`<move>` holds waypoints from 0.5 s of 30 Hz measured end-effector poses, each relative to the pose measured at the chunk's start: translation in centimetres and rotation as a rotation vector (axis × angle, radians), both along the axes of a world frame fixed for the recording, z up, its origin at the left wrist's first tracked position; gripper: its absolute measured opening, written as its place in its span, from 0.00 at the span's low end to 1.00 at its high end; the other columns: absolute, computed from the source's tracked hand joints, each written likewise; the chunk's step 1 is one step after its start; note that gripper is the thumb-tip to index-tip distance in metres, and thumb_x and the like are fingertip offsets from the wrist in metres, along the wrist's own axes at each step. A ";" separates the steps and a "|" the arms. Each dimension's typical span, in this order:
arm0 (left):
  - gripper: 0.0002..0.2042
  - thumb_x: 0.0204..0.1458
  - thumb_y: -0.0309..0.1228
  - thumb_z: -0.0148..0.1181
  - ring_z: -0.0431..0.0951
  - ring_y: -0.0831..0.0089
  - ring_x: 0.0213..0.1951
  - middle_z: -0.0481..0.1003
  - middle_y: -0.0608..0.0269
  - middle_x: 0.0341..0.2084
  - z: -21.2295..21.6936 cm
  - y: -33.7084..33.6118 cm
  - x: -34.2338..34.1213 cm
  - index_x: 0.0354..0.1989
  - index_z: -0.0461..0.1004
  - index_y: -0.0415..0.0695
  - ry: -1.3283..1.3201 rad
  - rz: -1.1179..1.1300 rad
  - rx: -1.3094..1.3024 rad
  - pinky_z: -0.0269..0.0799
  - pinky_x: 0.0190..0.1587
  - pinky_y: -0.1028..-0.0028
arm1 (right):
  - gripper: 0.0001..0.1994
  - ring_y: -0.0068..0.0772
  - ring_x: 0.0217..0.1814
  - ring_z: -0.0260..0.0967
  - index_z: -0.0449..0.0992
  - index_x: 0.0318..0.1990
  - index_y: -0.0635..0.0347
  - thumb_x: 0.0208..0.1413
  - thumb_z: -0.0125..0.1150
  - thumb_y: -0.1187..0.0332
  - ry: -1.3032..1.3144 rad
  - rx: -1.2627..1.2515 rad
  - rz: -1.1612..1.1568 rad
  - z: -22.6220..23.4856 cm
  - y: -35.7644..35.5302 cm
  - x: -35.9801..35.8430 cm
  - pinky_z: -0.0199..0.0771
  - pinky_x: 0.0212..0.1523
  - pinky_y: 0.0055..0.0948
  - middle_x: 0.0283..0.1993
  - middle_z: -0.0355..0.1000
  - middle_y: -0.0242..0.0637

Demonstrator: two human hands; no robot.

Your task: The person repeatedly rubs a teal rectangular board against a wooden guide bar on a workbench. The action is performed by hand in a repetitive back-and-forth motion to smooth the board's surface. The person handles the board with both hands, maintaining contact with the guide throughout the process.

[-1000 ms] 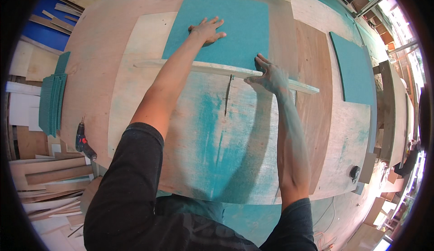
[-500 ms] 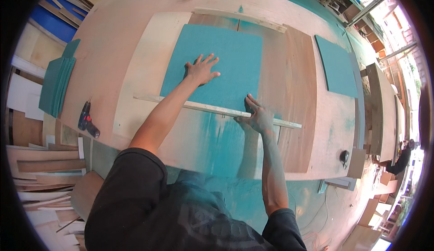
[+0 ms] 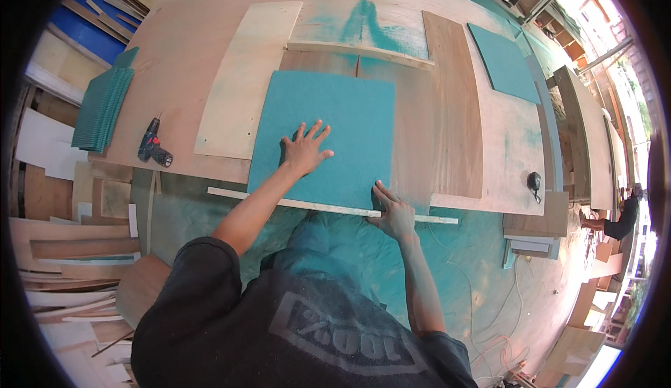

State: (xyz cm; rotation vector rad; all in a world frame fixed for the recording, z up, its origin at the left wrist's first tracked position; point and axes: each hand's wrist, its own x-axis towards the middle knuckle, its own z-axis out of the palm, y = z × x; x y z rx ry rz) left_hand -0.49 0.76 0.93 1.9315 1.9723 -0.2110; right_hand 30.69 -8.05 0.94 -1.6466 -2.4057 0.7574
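A square teal panel [image 3: 356, 129] lies on a brown board [image 3: 412, 133] that has a wooden strip along each of its near and far edges. My left hand [image 3: 304, 152] rests flat on the panel with its fingers spread. At the panel's near right corner, my right hand [image 3: 395, 217] is closed round the near strip [image 3: 328, 209], a finger reaching up onto the teal surface. That strip juts past the table's near edge. Across the far side runs the second strip [image 3: 363, 51]. Part of my right hand's grip is hidden from above.
A pale plank [image 3: 241, 80] and a brown plank [image 3: 453, 101] flank the board on the large table. At left are a cordless drill [image 3: 154, 143] and a stack of teal panels [image 3: 105, 112]. Another teal panel [image 3: 504, 63] and a tape measure [image 3: 534, 180] lie right.
The board, with its strips and the teal panel, has slid toward me over the table's near edge. Both hands came with it, and teal-stained tabletop now shows beyond the far strip.
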 end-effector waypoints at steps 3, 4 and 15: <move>0.38 0.65 0.60 0.53 0.45 0.53 0.80 0.43 0.76 0.82 -0.3 -1.9 0.0 0.81 0.48 0.70 -0.009 0.003 0.020 0.55 0.67 0.21 | 0.46 0.34 0.60 0.79 0.74 0.70 0.45 0.38 0.82 0.49 -0.024 0.030 0.018 0.0 -1.9 0.2 0.81 0.58 0.38 0.77 0.65 0.19; 0.38 0.65 0.60 0.54 0.46 0.53 0.80 0.43 0.76 0.82 -0.3 -2.3 0.2 0.81 0.48 0.70 -0.014 0.003 0.024 0.55 0.67 0.21 | 0.46 0.34 0.60 0.79 0.74 0.70 0.46 0.38 0.82 0.49 -0.027 0.046 0.024 -0.1 -2.2 0.3 0.81 0.58 0.37 0.77 0.65 0.19; 0.46 0.54 0.63 0.65 0.53 0.41 0.76 0.52 0.51 0.78 -1.8 -2.6 -3.2 0.79 0.54 0.61 -0.103 0.247 0.244 0.56 0.68 0.29 | 0.33 0.51 0.49 0.80 0.73 0.61 0.58 0.55 0.71 0.45 0.090 -0.007 -0.383 0.0 -0.9 -0.9 0.80 0.47 0.48 0.57 0.74 0.42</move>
